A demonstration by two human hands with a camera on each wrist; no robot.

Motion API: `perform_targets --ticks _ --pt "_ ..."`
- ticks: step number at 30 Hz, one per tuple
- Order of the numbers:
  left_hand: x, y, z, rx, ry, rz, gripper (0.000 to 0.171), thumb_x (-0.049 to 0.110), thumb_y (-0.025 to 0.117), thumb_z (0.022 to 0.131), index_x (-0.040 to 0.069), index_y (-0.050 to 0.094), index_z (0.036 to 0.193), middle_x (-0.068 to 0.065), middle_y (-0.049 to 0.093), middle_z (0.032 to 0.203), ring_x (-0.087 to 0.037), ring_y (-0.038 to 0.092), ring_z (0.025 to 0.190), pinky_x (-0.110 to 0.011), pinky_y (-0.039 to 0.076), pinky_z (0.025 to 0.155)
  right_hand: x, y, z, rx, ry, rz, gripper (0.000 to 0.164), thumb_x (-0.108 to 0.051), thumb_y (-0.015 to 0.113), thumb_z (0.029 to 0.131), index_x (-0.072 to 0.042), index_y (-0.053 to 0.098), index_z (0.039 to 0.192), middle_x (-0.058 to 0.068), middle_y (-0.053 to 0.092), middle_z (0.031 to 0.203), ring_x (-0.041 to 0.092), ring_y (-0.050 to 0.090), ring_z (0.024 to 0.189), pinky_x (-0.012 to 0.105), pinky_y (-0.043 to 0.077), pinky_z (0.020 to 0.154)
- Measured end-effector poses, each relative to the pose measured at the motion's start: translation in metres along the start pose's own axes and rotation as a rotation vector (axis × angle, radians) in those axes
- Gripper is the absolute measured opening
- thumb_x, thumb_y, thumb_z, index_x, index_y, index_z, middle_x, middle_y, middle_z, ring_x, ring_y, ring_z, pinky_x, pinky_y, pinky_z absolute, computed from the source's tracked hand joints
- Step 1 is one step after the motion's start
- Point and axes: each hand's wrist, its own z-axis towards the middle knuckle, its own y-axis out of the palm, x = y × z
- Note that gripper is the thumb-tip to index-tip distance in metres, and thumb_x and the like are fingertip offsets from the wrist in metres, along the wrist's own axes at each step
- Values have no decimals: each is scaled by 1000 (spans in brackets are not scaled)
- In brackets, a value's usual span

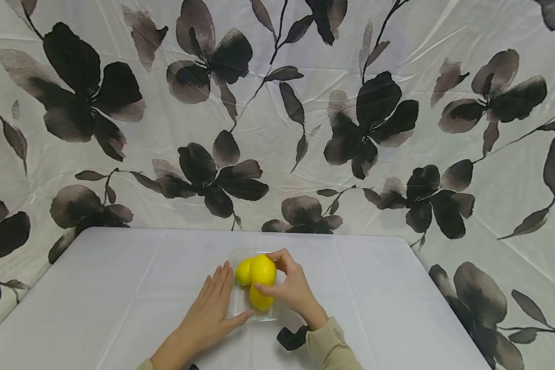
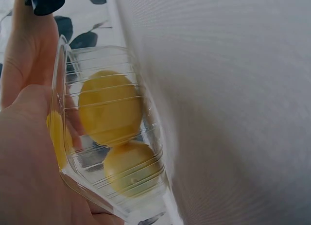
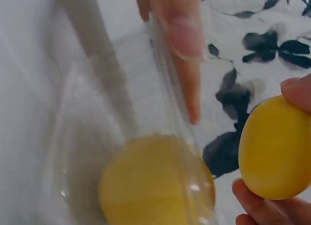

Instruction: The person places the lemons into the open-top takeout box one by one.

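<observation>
A clear plastic container [image 1: 238, 306] stands on the white table between both hands. Two yellow lemons [image 1: 261, 300] [image 2: 111, 107] lie inside it, one toward the left and one toward the near side. Over the container, my right hand [image 1: 297, 288] pinches a third lemon [image 1: 263, 270] between thumb and fingers. In the right wrist view that lemon [image 3: 274, 149] shows above the container's rim. My left hand [image 1: 213, 303] lies along the container's left side, its fingers straight and its thumb at the near rim. Ribbed walls of the container [image 2: 104, 52] show in the left wrist view.
The white-covered table [image 1: 120, 288] extends to both sides and toward the back. Behind it hangs a pale cloth [image 1: 277, 128] printed with dark flowers. A black band-like piece [image 1: 292, 338] sits by the right wrist.
</observation>
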Motion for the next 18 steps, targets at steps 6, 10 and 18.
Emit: perform_targets --ticks 6,10,18 --pt "-1 2 -3 71 43 -1 104 65 61 88 -11 27 150 -25 19 160 -41 20 148 -58 19 118 -1 16 -4 -73 10 -66 55 -24 87 73 -15 56 117 -2 64 125 17 60 112 49 46 102" --pt "-3 2 -4 89 64 15 102 64 60 89 -11 28 150 -25 20 160 -41 21 147 -57 20 117 0 24 -6 -142 28 -95 59 -27 88 71 -17 55 119 -4 63 122 13 59 110 40 48 100" --pt "-4 1 -5 52 65 -2 103 61 62 87 -11 25 151 -25 16 161 -41 18 148 -57 17 118 -1 32 -8 -216 -50 -212 61 -35 86 76 -14 54 124 -1 61 127 12 56 114 33 47 101"
